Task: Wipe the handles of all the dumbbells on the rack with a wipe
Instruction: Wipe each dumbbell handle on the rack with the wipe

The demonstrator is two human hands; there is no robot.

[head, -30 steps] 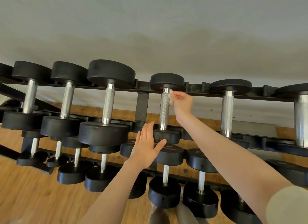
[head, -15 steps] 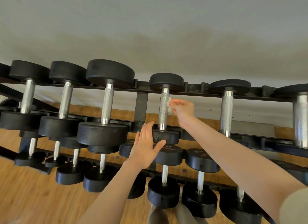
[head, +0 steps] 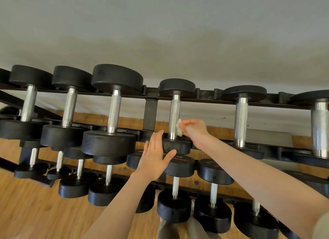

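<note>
A black rack (head: 150,112) carries several black dumbbells with knurled silver handles on two tiers. My right hand (head: 194,130) pinches a small white wipe (head: 179,127) against the right side of the middle top-tier dumbbell's handle (head: 174,114), near its lower end. My left hand (head: 154,158) has straight fingers, its palm resting against the near head (head: 178,147) of that same dumbbell. Other top-tier handles stand to the left (head: 114,110) and right (head: 240,121).
The lower tier holds several smaller dumbbells (head: 175,201) close to my forearms. A wooden floor (head: 26,212) lies below and a pale wall (head: 160,34) stands behind the rack. My legs show at the bottom edge (head: 169,230).
My right hand has slid the wipe down the handle from its top end to near its lower end. My left hand has stayed on the dumbbell's near head.
</note>
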